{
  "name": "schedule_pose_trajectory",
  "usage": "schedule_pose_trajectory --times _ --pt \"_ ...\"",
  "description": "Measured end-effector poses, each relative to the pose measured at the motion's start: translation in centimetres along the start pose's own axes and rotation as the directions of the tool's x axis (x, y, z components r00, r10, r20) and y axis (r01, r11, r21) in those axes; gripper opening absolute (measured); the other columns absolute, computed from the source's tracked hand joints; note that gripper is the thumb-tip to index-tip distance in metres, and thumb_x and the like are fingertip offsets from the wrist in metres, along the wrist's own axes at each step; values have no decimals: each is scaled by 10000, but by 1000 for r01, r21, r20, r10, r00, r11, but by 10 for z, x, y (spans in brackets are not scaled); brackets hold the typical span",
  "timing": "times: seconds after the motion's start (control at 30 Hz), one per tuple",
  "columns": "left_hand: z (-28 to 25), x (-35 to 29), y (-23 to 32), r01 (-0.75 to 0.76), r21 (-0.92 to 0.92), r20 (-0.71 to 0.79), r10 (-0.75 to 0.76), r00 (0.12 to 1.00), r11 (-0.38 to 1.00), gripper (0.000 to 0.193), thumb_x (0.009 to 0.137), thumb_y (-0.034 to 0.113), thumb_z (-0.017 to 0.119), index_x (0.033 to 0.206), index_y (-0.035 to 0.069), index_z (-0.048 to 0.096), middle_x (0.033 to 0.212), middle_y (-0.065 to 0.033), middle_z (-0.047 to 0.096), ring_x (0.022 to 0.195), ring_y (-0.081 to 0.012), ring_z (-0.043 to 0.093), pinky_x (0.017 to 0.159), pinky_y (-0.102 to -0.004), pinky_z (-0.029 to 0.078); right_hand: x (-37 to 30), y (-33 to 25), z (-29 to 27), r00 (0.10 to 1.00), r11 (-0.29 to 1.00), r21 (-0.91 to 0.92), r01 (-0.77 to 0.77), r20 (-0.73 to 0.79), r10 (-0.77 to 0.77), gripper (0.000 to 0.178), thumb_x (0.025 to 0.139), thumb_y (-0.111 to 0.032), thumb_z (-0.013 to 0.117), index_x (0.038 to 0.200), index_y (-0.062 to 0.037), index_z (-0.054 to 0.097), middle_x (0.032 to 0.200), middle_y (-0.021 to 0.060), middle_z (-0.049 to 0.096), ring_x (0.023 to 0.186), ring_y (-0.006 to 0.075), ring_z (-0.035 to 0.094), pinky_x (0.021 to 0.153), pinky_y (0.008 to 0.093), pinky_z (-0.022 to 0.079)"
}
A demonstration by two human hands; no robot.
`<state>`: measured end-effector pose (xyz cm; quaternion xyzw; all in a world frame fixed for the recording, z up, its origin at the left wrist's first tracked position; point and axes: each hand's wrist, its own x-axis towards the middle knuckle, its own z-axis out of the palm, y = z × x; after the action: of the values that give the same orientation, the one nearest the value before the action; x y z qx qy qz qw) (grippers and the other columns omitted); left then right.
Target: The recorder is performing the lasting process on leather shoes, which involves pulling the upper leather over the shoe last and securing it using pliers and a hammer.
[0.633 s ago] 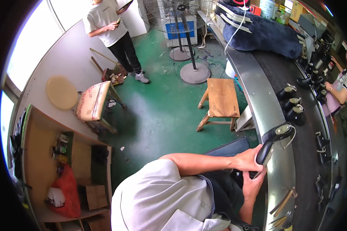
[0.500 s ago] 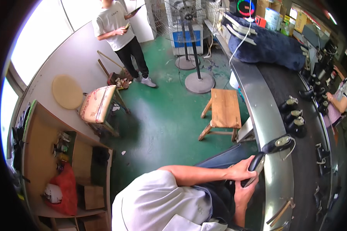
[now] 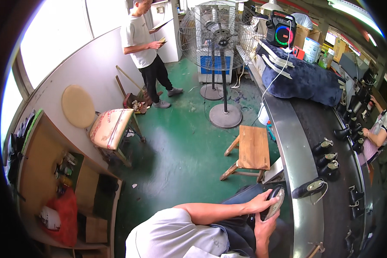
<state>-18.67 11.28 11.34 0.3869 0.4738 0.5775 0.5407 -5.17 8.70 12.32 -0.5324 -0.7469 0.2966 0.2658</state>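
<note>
A black shoe upper with a pale bottom is held over my lap, just left of the bench's metal edge. My left hand is closed round its far side, near the toe. From below, my right hand grips the nearer end. The pale bottom is turned partly up, and the fingers hide some of the shoe. Just right of my hands, a similar black shoe with a pale bottom and a loose white lace lies across the bench edge.
Several black shoes stand on the dark belt beside the metal rim. A hammer lies on the rim nearby. Ahead are a wooden stool and standing fans. One person stands far left; another works across the belt.
My view has tilted upward. Both hands have drawn the shoe left, away from the bench edge, and turned it so more of its pale bottom shows. The standing person's head has come into view.
</note>
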Motion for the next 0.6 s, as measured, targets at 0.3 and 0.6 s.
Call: schedule_pose_trajectory --times 0.3,0.6 --pt "-32 0 10 92 77 -40 -89 995 993 643 991 393 646 1396 -65 446 1298 -174 613 1214 -211 553 1060 -356 438 11 -15 26 998 998 -58 -19 60 22 977 812 -382 815 1484 36 243 1295 347 547 1177 519 555 958 545 462" --pt "-39 22 -26 39 265 -286 40 957 963 534 986 402 630 1289 -32 560 1174 -218 675 1105 -275 653 965 -398 511 15 -3 55 999 996 -86 -23 42 27 967 803 -309 819 1476 85 247 1351 340 511 1224 493 538 982 524 468"
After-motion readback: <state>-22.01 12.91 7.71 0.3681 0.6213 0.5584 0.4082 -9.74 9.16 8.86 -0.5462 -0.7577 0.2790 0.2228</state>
